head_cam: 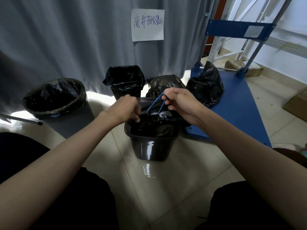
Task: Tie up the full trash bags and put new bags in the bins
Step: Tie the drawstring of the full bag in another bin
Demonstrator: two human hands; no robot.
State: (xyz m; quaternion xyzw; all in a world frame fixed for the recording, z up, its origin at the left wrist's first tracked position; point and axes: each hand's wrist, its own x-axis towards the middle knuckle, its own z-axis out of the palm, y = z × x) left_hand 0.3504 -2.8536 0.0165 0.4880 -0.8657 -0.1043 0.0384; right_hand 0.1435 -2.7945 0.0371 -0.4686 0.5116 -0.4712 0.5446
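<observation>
Both forearms reach out: left hand (123, 108) bunches the thin, slippery bag (149, 125) at the bin (152, 146) rim below, right hand (180, 103) pinches the blue drawstring (155, 103). Probably light; grab the string, not the film.

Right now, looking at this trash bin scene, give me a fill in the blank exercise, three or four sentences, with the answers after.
1. The right hand pinches a drawstring whose colour is ____.
2. The left hand grips the rim of the black bag in the ____ of the three bins.
3. The round bin stands farthest to the ____.
4. The paper sign hangs on the grey ____.

Missing words: blue; nearest; left; curtain
</observation>
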